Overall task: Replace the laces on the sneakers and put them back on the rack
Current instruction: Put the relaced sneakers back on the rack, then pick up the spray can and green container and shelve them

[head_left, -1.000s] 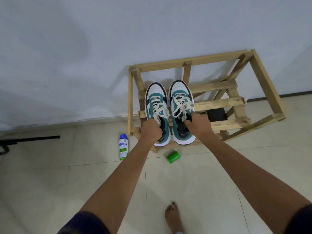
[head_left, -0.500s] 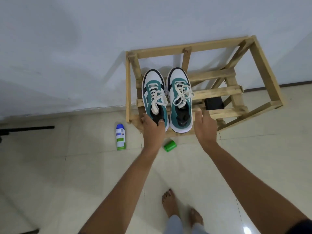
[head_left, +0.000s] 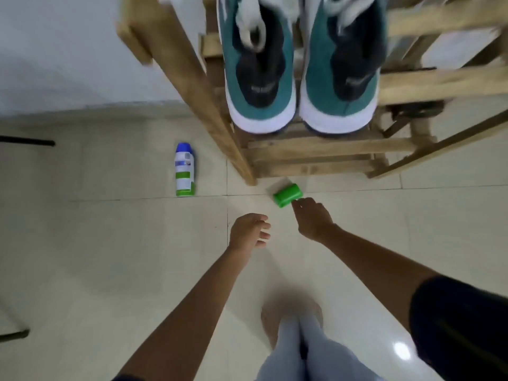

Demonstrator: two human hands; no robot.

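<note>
Two teal and white sneakers, the left sneaker (head_left: 258, 78) and the right sneaker (head_left: 343, 75), stand side by side on the top slats of the wooden rack (head_left: 330, 158), heels toward me, with cream laces at the frame's top edge. Both hands are low over the floor in front of the rack. My left hand (head_left: 248, 232) hangs with fingers relaxed and holds nothing. My right hand (head_left: 313, 218) reaches forward, its fingertips at the edge of a small green cap (head_left: 287, 195) lying on the tiles. I cannot tell whether they touch it.
A white spray can (head_left: 184, 170) with a blue top and green band lies on the floor left of the rack. A black bar (head_left: 27, 141) crosses the far left, with another black piece lower left. My feet and pale trouser legs (head_left: 299, 342) are below the hands.
Both hands have left the sneakers and dropped to the floor. The view has moved closer and tilted down. My right hand has come up to the green cap.
</note>
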